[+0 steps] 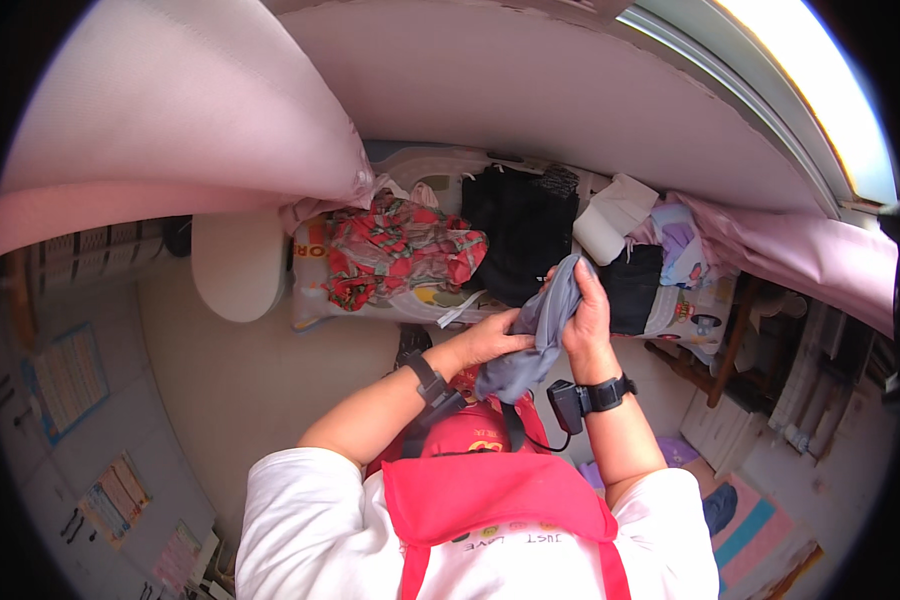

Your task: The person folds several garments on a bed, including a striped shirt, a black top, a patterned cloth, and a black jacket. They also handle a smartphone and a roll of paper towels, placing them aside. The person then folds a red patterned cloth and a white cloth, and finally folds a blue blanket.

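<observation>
A grey-blue piece of cloth, bunched lengthwise, hangs between my two hands in front of my chest. My right hand grips its upper part, with the thumb pointing up along the edge. On the cloth's other side, my left hand pinches its middle. The kind of garment cannot be told. Beyond my hands, a black folded garment lies on a printed mat. A crumpled red-and-green patterned garment lies to its left, and a second black garment to its right.
A white roll of paper or cloth and a purple-and-blue cloth lie at the right of the mat. Pink curtains hang at both sides. A white rounded stool or table top stands left. Wooden furniture stands right.
</observation>
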Demonstrator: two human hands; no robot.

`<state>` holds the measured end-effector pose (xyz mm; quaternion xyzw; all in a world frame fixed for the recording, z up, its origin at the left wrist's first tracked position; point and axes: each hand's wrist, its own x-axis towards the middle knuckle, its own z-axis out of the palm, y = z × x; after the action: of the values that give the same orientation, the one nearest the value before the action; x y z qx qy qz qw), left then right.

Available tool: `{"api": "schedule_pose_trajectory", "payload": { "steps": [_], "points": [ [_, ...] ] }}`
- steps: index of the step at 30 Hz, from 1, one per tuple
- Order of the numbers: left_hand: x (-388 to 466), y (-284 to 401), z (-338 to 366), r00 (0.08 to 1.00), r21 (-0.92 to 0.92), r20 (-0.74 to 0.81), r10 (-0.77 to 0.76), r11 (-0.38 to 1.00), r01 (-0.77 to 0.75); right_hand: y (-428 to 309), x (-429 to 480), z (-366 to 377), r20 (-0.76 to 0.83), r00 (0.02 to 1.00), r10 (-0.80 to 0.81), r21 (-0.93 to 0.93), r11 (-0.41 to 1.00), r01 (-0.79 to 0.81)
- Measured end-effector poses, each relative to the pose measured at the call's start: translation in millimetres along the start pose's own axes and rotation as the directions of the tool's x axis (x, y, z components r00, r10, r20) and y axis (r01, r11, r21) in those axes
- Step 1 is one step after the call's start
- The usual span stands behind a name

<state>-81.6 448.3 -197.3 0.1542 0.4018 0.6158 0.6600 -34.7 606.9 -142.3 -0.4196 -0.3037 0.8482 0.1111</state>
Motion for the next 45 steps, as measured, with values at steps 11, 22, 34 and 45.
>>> {"api": "schedule_pose_trajectory", "payload": {
  "steps": [11, 22, 34, 45],
  "points": [
    [6, -51, -100, 0.632, 0.429, -0.766, 0.117, 0.825, 0.367, 7, 115, -44, -0.051, 0.953, -0.298, -0.827, 0.548, 0.127],
    [-62, -36, -236, 0.279, 0.070, -0.960, -0.023, 0.946, 0.317, 92, 33, -78, -0.115, 0.990, 0.084, -0.840, 0.523, -0.142],
    [-117, 42, -43, 0.972, 0.166, -0.236, 0.003, 0.985, 0.037, 120, 16, 79, 0.190, 0.753, 0.629, -0.426, 0.744, -0.514],
    [-161, 92, -51, 0.882, 0.244, -0.383, 0.273, 0.951, -0.189, 69, -25, 79, 0.231, 0.917, 0.325, -0.374, 0.900, -0.224]
  ]
}}
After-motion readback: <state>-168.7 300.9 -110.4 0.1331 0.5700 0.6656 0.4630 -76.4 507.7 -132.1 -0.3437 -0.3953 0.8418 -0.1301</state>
